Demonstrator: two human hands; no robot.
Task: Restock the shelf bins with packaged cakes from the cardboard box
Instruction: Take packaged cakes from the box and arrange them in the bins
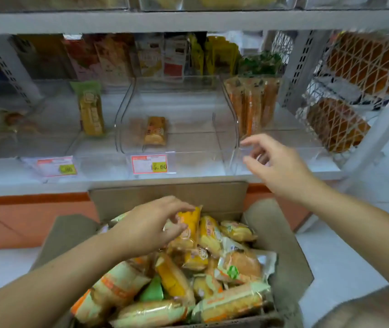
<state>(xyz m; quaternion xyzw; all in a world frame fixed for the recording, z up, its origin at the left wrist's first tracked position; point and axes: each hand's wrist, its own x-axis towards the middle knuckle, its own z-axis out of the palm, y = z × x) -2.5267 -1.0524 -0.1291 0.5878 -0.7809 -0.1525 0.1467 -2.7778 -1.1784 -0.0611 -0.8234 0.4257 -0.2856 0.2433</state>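
Note:
An open cardboard box (170, 195) below the shelf is full of several packaged cakes (231, 301) in yellow, orange and green wrappers. My left hand (146, 228) pinches a yellow-wrapped cake (190, 221) at the top of the pile, standing on end. My right hand (276, 162) hovers empty with relaxed fingers at the front right corner of the clear middle bin (179, 152). That bin holds one orange-wrapped cake (155, 131). The left bin holds an upright yellow and green cake pack (91, 112).
A right bin holds tall orange packs (252, 102). Price tags (149, 164) hang on the bin fronts. Snack bags (155, 55) stand behind the bins. A white mesh basket (345, 107) of orange goods hangs at the right. The box flaps (281, 252) spread sideways.

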